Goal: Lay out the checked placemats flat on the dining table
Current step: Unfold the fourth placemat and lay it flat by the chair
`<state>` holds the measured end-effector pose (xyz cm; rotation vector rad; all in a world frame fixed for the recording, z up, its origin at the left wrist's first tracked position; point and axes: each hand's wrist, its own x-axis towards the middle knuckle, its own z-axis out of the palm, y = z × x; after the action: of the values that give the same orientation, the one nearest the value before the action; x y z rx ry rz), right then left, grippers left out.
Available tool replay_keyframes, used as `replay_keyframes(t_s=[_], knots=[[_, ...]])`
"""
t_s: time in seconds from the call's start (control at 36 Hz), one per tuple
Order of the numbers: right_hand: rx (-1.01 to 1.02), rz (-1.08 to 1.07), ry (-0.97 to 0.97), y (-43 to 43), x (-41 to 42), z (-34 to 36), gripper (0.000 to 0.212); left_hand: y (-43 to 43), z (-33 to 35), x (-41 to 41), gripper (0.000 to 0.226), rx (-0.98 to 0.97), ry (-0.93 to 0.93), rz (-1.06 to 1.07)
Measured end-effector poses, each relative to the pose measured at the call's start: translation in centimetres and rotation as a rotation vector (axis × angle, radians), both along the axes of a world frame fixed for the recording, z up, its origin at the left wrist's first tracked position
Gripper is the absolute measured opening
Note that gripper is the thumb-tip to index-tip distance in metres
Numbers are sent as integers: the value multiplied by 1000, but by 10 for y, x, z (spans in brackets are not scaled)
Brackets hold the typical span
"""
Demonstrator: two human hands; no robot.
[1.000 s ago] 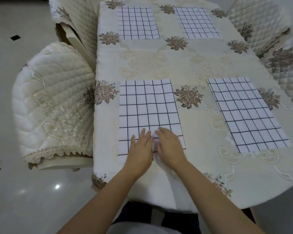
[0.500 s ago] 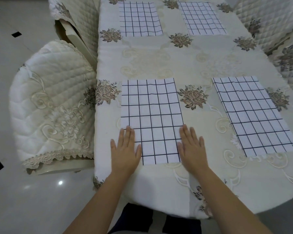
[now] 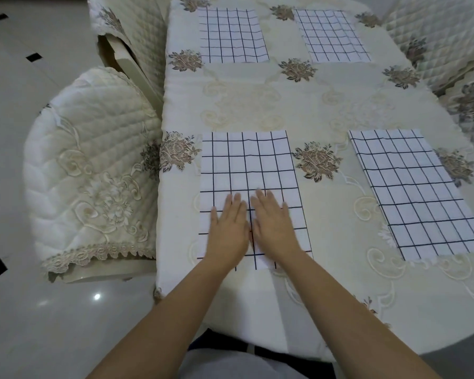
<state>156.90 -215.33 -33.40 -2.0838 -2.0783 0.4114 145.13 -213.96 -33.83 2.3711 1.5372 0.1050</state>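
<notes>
Several white placemats with a black check lie flat on the dining table, which wears a cream floral cloth. The near left placemat is under both my hands. My left hand and my right hand press flat on its near half, side by side, fingers straight and pointing away from me. A second placemat lies at the near right. Two more lie at the far end, one on the left and one on the right.
Chairs with quilted cream covers stand round the table: one at the near left, one at the far left, and others along the right edge. A pale tiled floor with small black insets lies to the left.
My hands went from the placemat's middle out to its left and right near edges, then came back together at its middle. The view shifted slightly.
</notes>
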Motion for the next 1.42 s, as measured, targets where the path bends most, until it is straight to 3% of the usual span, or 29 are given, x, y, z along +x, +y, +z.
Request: replay_keyframes(t_s=[0.06,0.14,0.39,0.47,0.56,0.64,0.78,0.86,0.97,1.14,1.22,1.33,1.42], knots=[[-106,43,-11,3,-4,-9,53,-1,-5,2,64,-35,40,-2],[-79,49,-43,-2,11,-18,58,-2,-14,-2,54,-33,64,69],[-99,-153,-64,-6,107,-20,64,28,-16,-31,55,7,78,224],[-43,-188,11,0,112,-19,60,39,-21,-31,54,11,5,209],[170,-306,151,17,99,-16,49,49,-19,-23,51,14,-63,197],[186,-344,266,42,72,-9,44,62,-12,-6,50,27,-97,162],[88,-24,78,75,25,-10,50,84,-6,26,51,-15,-56,103],[39,53,-13,79,26,-22,53,87,-16,24,56,-51,12,117],[36,60,-42,79,51,-31,56,94,-19,5,60,-43,19,214],[25,-97,-42,88,97,-28,58,105,-19,-35,73,-27,31,326],[56,-128,43,93,105,-28,58,112,-19,-45,70,-5,2,339],[250,-322,281,110,96,-17,36,126,-17,-37,61,38,-84,382],[274,-337,313,129,75,-6,32,140,-8,-17,59,42,-122,361]])
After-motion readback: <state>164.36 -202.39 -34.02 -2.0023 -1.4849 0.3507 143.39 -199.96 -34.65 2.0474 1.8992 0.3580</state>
